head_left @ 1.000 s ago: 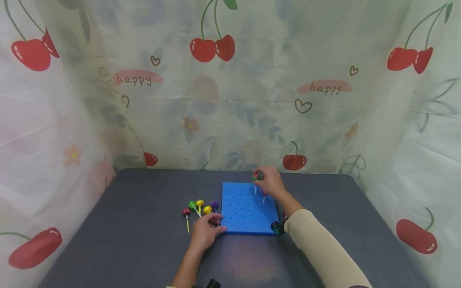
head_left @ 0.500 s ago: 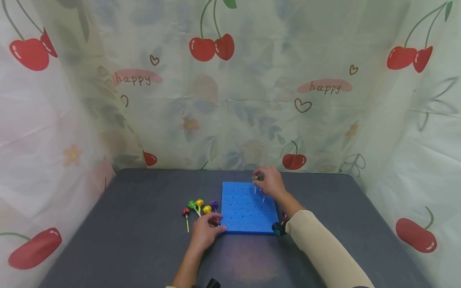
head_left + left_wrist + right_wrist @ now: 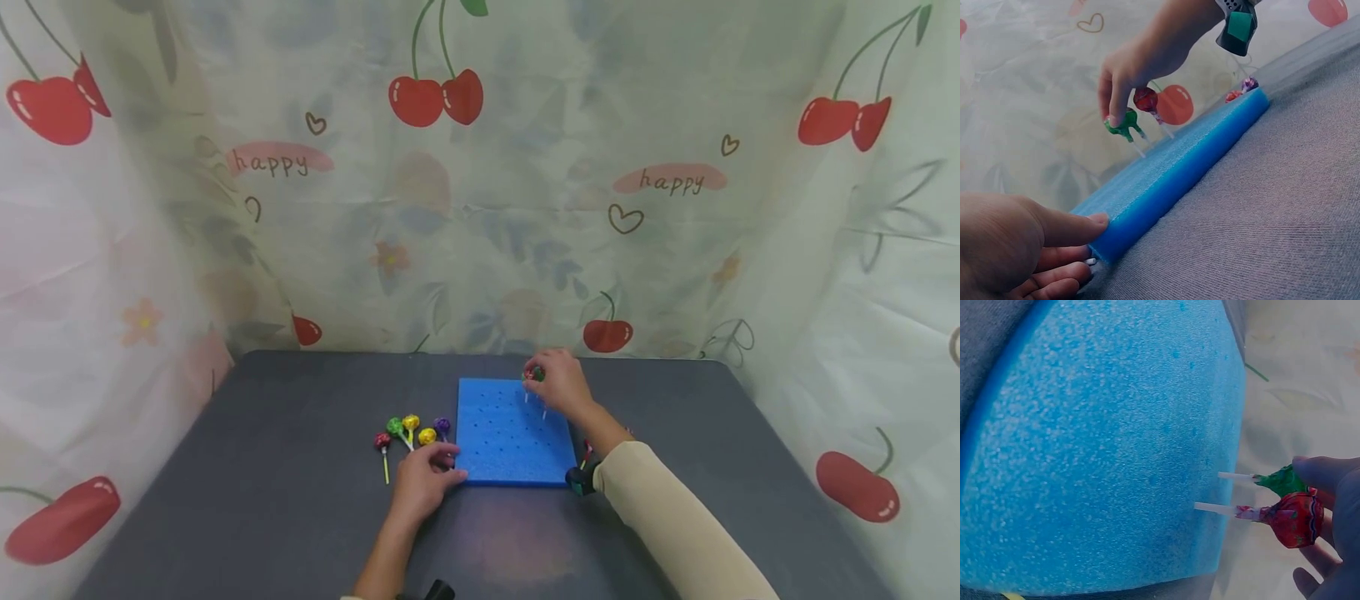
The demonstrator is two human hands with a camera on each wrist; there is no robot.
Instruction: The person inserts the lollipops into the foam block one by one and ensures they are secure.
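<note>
A blue foam board (image 3: pixel 510 442) with small holes lies on the table. At its far right corner my right hand (image 3: pixel 564 382) pinches a green lollipop (image 3: pixel 1286 480), whose white stick stands in the foam. A red lollipop (image 3: pixel 1297 519) stands upright in the board beside it. In the left wrist view two white sticks meet the green wrappers (image 3: pixel 1124 125); the fingers partly cover them. My left hand (image 3: pixel 422 482) touches the board's near left corner, with the thumb straight along its edge and the other fingers loose at the side. A white stick end shows by those fingers.
Left of the board lie several lollipops: a red one (image 3: pixel 382 440), a green one (image 3: pixel 395 426), two yellow ones (image 3: pixel 411 422) and a purple one (image 3: pixel 442 425). More lollipops (image 3: pixel 1249 84) lie beyond the board's right side, partly hidden by my right wrist. A printed curtain encloses the table.
My right hand has moved down slightly, and less of the white stick shows above the foam. The left hand stays at the board's corner. The head view has shifted a little.
</note>
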